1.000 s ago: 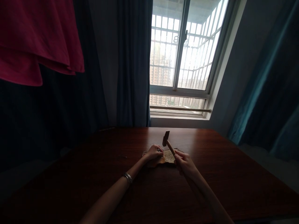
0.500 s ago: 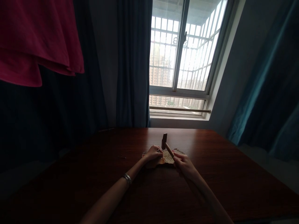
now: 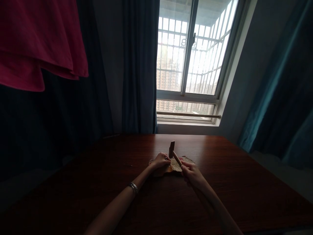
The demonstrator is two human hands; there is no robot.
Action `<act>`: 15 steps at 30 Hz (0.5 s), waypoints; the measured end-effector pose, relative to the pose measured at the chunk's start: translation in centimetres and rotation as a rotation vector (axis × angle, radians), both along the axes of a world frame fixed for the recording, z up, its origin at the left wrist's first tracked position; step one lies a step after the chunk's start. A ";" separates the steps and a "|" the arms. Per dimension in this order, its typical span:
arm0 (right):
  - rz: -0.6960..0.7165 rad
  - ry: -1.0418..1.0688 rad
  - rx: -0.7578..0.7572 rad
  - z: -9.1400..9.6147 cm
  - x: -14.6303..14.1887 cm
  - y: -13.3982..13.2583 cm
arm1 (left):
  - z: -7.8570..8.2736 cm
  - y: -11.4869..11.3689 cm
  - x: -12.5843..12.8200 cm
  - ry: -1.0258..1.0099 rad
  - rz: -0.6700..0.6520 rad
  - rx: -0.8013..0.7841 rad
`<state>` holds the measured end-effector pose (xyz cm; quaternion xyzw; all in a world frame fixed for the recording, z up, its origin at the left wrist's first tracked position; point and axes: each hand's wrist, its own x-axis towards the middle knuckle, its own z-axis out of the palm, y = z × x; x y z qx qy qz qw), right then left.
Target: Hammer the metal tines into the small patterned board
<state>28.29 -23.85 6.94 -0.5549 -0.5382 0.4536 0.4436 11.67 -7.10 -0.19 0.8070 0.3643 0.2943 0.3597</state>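
My right hand [image 3: 192,171] is closed round the wooden handle of a hammer [image 3: 171,149]. The hammer's dark head stands just above the fingertips of my left hand [image 3: 161,160]. Those fingertips pinch a thin nail-like pin [image 3: 170,159], upright under the hammer head; its lower end is too small to make out. Beneath both hands a flat, light-coloured piece with dark dots and an uneven outline [image 3: 176,165] lies on the table. My left hand and forearm cover its left part, and my right hand hides some of its right side.
The brown wooden table [image 3: 207,195] stretches around the work. A small thin object [image 3: 130,165] lies on it to the left. Behind stands a barred window [image 3: 187,65], with a blue curtain [image 3: 139,71] beside it. Pink cloth [image 3: 49,42] hangs at the upper left.
The hammer head has dropped very slightly toward the fingers of my left hand. Both hands keep their holds, and the dotted piece stays nearly where it was.
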 end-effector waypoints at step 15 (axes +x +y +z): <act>-0.163 0.279 0.047 -1.7 2.1 -0.3 | 1.1 0.7 -0.8 0.027 -0.097 0.001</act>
